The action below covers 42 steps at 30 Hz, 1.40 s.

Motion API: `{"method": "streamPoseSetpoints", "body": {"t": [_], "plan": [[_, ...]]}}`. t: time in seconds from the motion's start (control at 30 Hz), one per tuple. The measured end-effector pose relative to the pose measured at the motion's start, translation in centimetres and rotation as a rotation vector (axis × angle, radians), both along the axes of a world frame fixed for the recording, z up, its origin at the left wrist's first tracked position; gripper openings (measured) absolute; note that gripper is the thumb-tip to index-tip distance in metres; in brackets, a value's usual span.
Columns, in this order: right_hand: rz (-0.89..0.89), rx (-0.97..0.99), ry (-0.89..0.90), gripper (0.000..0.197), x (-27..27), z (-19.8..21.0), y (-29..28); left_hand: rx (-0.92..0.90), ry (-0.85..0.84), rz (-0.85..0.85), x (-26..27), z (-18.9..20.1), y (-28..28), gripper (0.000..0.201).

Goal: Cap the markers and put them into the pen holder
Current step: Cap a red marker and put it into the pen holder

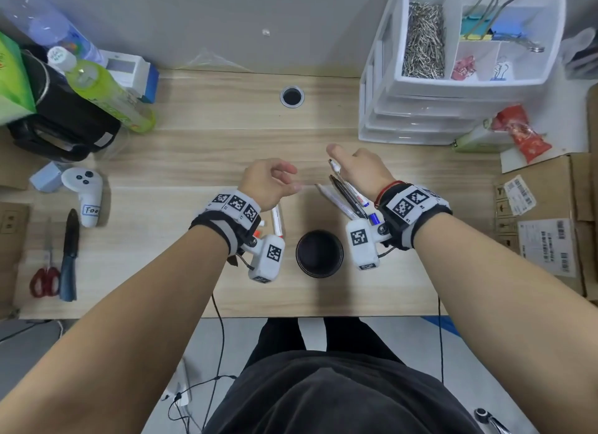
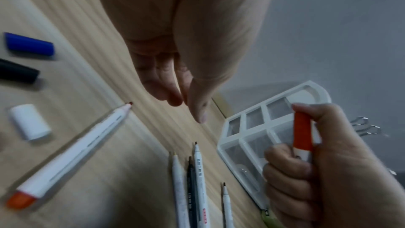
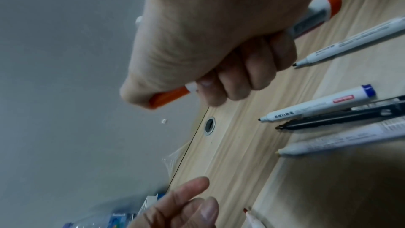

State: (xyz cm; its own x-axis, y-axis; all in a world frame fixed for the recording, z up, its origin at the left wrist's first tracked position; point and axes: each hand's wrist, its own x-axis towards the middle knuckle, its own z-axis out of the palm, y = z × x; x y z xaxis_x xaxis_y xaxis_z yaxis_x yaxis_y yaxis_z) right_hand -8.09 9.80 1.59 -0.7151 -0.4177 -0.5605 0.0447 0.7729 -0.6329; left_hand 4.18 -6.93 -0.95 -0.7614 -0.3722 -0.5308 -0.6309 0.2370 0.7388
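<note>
The right hand (image 3: 219,44) is gripping a capped orange marker (image 3: 168,98); the left hand (image 2: 175,68) is hanging empty, fingers loose. Four uncapped markers (image 3: 317,105) are lying mid-right (pen holder (image 1: 319,254) apparently empty, lower centre).

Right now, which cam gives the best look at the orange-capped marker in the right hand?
Right wrist view: the white marker with the orange cap runs through the right hand's grip, both ends exposed. The left wrist view shows only its cap end above the curled fingers. In the head view the hand hides it almost entirely.
</note>
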Motion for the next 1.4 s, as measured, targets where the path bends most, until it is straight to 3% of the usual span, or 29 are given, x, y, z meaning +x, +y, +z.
{"method": "streamPoseSetpoints", "body": {"t": [0.13, 0.23, 0.37, 0.53, 0.6, 0.9, 1.0, 1.2, 1.3, 1.4], "plan": [[-0.051, -0.178, -0.160, 0.065, 0.8, -0.6, 0.6, -0.083, -0.105, 0.057, 1.9, -1.4, -0.1, 0.023], [0.174, -0.259, -0.183, 0.046, 2.1, -0.2, 0.2, -0.079, -0.163, 0.104, 3.3, -2.2, 0.1, 0.019], [0.474, -0.191, -0.158, 0.035, 4.0, -0.4, -0.1, -0.073, -0.220, 0.089, 5.2, -3.2, 0.9, 0.009], [0.662, -0.117, -0.058, 0.006, 6.0, -1.2, 1.6, -0.145, -0.304, 0.088, 7.9, -4.3, 1.5, 0.012], [0.691, -0.119, -0.043, 0.006, 6.7, -1.7, 2.2, -0.199, -0.342, 0.099, 8.9, -4.9, 1.5, 0.016], [0.638, -0.061, -0.072, 0.022, 6.5, -2.0, 1.8, -0.322, -0.394, 0.200, 10.1, -6.5, 1.8, 0.021], [0.602, -0.071, -0.102, 0.029, 5.3, -1.3, 1.4, -0.350, -0.432, 0.119, 10.0, -6.8, 1.5, 0.014], [0.230, -0.135, -0.076, 0.016, 0.6, -0.5, 2.7, -0.395, -0.383, -0.043, 8.7, -5.1, 1.1, 0.017], [0.038, 0.004, 0.042, 0.008, -2.5, -2.5, 5.4, -0.388, -0.322, -0.084, 6.5, -3.9, 1.1, 0.008], [0.038, 0.201, 0.083, 0.009, -3.9, -4.6, 8.4, -0.348, -0.271, -0.087, 3.7, -3.4, 1.8, 0.015]]}}
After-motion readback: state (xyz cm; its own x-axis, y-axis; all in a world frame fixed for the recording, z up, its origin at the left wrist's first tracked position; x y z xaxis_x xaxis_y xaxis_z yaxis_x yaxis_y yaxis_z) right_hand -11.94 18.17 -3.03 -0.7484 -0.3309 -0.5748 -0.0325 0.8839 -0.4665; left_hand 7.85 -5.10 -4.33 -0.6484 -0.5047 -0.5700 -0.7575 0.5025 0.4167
